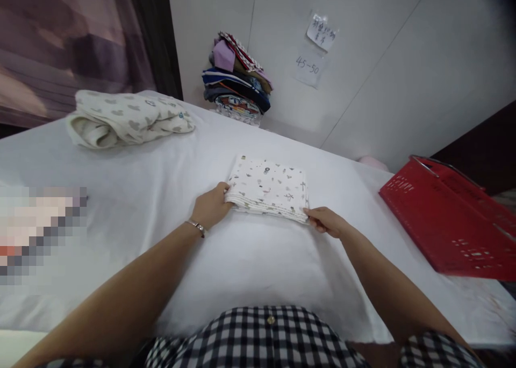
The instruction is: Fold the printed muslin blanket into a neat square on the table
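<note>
A folded white cloth with small printed figures lies on the white-covered table in front of me. My left hand grips its near left corner, fingers tucked under the edge. My right hand pinches its near right corner. A metal bracelet sits on my left wrist.
A rolled cream garment with a grey heart pattern lies at the far left. A stack of folded colourful clothes stands against the wall. A red plastic basket sits at the right edge. Paper notes are stuck on the wall.
</note>
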The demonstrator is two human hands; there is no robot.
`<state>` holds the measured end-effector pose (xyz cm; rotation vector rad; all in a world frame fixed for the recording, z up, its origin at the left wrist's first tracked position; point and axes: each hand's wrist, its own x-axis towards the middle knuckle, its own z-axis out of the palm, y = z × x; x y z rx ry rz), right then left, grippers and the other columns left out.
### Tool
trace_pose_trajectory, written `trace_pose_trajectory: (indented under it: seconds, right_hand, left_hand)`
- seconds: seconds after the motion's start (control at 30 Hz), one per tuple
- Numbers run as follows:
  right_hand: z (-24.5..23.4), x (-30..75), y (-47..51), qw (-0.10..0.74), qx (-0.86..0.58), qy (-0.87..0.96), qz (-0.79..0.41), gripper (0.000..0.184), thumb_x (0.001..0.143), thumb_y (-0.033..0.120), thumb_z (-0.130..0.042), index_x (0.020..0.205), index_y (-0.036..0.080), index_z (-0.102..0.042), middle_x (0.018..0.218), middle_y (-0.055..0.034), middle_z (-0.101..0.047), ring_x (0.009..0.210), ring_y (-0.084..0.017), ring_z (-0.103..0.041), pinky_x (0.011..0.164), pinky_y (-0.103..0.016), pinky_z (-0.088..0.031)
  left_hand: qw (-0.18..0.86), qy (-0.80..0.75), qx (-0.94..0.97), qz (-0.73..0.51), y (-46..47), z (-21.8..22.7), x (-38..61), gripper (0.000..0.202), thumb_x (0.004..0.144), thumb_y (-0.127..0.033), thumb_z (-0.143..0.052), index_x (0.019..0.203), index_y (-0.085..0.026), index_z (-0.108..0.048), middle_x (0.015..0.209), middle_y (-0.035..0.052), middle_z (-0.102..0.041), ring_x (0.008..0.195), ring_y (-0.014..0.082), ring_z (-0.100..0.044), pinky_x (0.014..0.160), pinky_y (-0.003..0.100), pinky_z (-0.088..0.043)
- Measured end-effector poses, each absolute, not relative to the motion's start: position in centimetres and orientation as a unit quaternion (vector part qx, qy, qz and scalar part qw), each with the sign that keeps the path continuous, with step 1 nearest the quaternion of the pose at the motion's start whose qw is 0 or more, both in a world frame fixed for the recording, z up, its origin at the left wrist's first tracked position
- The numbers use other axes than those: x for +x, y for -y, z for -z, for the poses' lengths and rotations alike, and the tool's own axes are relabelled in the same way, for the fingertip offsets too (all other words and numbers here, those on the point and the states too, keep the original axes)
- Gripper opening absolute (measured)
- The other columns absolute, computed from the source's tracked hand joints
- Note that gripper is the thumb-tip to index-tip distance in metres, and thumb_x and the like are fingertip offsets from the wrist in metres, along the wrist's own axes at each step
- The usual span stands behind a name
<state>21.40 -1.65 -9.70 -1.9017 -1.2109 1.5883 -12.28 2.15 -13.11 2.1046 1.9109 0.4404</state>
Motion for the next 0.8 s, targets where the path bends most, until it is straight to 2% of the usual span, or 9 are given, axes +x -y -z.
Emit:
trace_pose_trajectory:
  seconds: [0.17, 0.23, 0.33, 0.47, 0.53, 0.63, 0.8]
  right_hand:
    - [10.0, 21.0, 1.3, 0.178, -0.673, 0.401, -0.596, 0.043, 0.068, 0.054, -0.063, 0.057, 0.015, -0.047, 0.046, 0.0016, -0.047, 0.036, -0.004, -0.032, 0.034, -0.02, -0.018]
    - [10.1, 20.8, 1.3, 0.195, -0.661, 0.373, -0.621, 0.04, 0.069, 0.052, -0.063, 0.062, 0.015, -0.048, 0.046, 0.0031, -0.045, 0.036, -0.004, -0.03, 0.034, -0.019, -0.017]
    - [10.2, 20.7, 1.3, 0.24, -0.641, 0.352, -0.639, 0.035, 0.07, 0.048, -0.062, 0.068, 0.017, -0.046, 0.047, 0.0072, -0.037, 0.038, -0.003, -0.027, 0.035, -0.017, -0.019]
    - [10.3, 21.7, 1.7, 0.298, -0.644, 0.364, -0.603, 0.04, 0.068, 0.045, -0.064, 0.062, 0.02, -0.034, 0.045, 0.0108, -0.022, 0.038, -0.004, -0.022, 0.035, -0.017, -0.017]
    - [10.6, 22.2, 2.0, 0.307, -0.658, 0.37, -0.58, 0.043, 0.065, 0.043, -0.068, 0.061, 0.021, -0.031, 0.044, 0.0118, -0.019, 0.038, -0.003, -0.02, 0.035, -0.018, -0.015]
    - [11.3, 22.5, 2.5, 0.284, -0.677, 0.371, -0.569, 0.041, 0.06, 0.041, -0.072, 0.061, 0.02, -0.036, 0.042, 0.0115, -0.023, 0.037, -0.003, -0.022, 0.035, -0.019, -0.015]
    - [11.7, 22.2, 2.9, 0.267, -0.688, 0.389, -0.552, 0.043, 0.062, 0.048, -0.069, 0.06, 0.02, -0.037, 0.045, 0.0082, -0.037, 0.038, -0.005, -0.032, 0.037, -0.02, -0.02]
  left_hand:
    - [0.138, -0.658, 0.724, -0.151, -2.1, 12.9, -12.3, 0.035, 0.078, -0.04, -0.046, 0.109, -0.023, -0.044, 0.089, 0.0052, -0.065, 0.078, 0.0239, -0.061, 0.063, 0.03, -0.041]
    - [0.139, -0.661, 0.721, -0.152, -2.0, 12.8, -12.3, 0.035, 0.077, -0.04, -0.046, 0.108, -0.023, -0.045, 0.089, 0.0053, -0.065, 0.078, 0.0239, -0.061, 0.063, 0.03, -0.042]
    - [0.146, -0.661, 0.72, -0.154, -2.0, 12.8, -12.3, 0.036, 0.077, -0.04, -0.047, 0.108, -0.023, -0.045, 0.089, 0.0057, -0.065, 0.078, 0.0237, -0.061, 0.064, 0.03, -0.042]
    - [0.152, -0.655, 0.723, -0.158, -2.0, 12.8, -12.2, 0.035, 0.076, -0.037, -0.047, 0.108, -0.024, -0.045, 0.089, 0.0035, -0.065, 0.078, 0.0219, -0.061, 0.063, 0.028, -0.041]
    - [0.149, -0.649, 0.728, -0.161, -2.0, 12.9, -12.2, 0.034, 0.075, -0.034, -0.048, 0.108, -0.025, -0.044, 0.092, 0.0024, -0.065, 0.08, 0.0213, -0.061, 0.064, 0.028, -0.041]
    - [0.147, -0.648, 0.73, -0.159, -1.9, 12.9, -12.0, 0.034, 0.076, -0.033, -0.048, 0.109, -0.025, -0.044, 0.096, 0.0024, -0.065, 0.083, 0.0212, -0.061, 0.065, 0.028, -0.042]
    - [0.153, -0.651, 0.727, -0.152, -1.9, 12.9, -12.0, 0.035, 0.077, -0.033, -0.048, 0.11, -0.025, -0.044, 0.093, 0.0024, -0.065, 0.082, 0.0208, -0.062, 0.064, 0.028, -0.042]
